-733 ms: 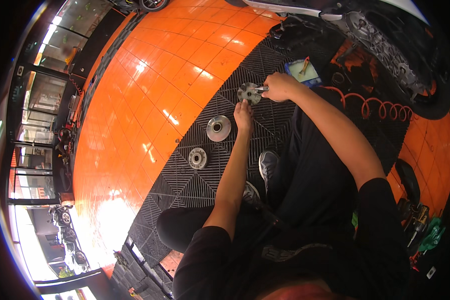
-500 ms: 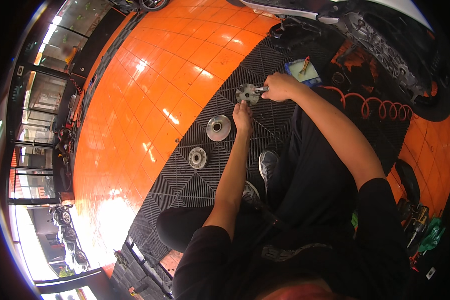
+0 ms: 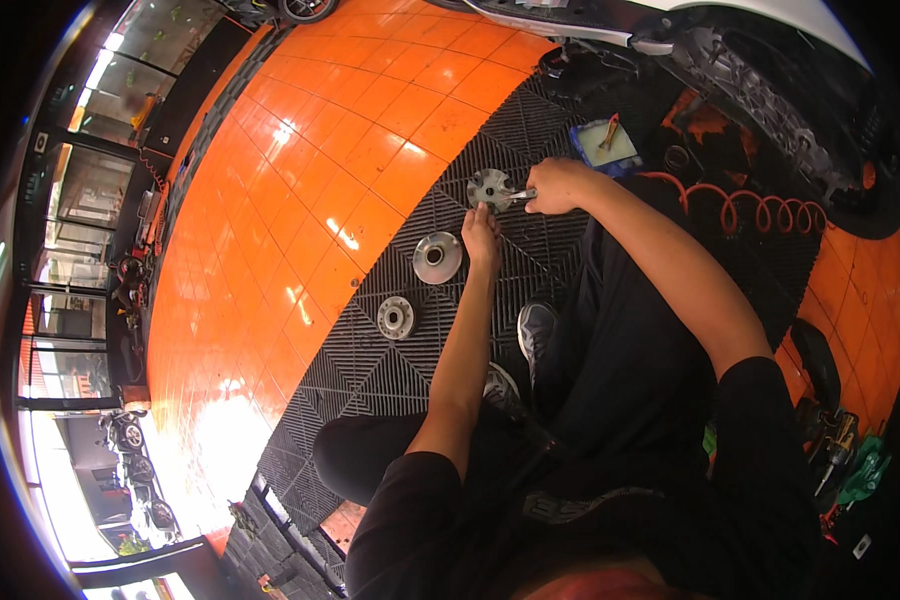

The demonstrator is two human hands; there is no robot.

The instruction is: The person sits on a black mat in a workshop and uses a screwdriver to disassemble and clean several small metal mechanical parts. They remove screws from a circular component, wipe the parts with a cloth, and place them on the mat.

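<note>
My left hand [image 3: 479,232] is closed on the lower edge of a grey, notched round metal plate [image 3: 489,182] with a dark centre hole, held over a black ribbed mat [image 3: 347,375]. My right hand [image 3: 560,186] grips a small silver hand tool [image 3: 519,194], its end at the plate's right side; the exact kind is hard to make out. Below and left of my hands, a shiny metal disc [image 3: 436,270] with a dark hub and a smaller flanged metal ring [image 3: 384,318] lie on the mat.
A blue tray [image 3: 620,160] with pale contents and a brush, a red coiled hose [image 3: 730,215] and a partly stripped scooter [image 3: 730,80] are at upper right. A drill [image 3: 840,445] and green tool [image 3: 860,470] lie lower right. Orange tiles [image 3: 270,200] surround the mat.
Both hands have shifted slightly, my left leftward and my right downward, and the plate has moved a little left, showing more of its face. The tool has dropped slightly along the plate's right side.
</note>
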